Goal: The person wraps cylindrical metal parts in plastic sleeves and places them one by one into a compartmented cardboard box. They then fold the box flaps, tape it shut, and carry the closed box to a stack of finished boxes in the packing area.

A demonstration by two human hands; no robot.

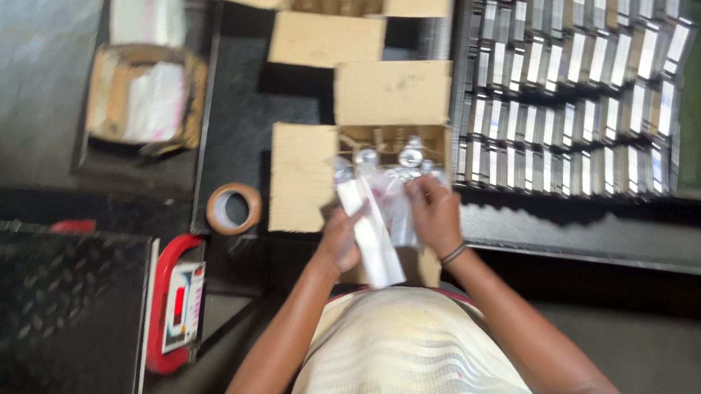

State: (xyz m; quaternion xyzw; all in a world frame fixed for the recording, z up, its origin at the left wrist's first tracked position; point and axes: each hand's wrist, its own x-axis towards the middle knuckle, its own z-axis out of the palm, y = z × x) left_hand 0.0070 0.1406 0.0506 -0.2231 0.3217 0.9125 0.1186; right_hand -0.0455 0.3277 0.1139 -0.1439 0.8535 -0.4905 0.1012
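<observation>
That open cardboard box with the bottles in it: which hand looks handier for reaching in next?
Probably the right hand. It rests at the rim of the open cardboard box, by the bottles. The left hand sits lower, gripping the long white carton. The picture is blurred, so this is a guess.

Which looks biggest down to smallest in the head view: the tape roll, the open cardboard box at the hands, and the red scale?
1. Open cardboard box, flaps included.
2. Red scale; it sits lower, perhaps farther from the camera, so its rank is unsure.
3. Tape roll, plainly smallest.
</observation>
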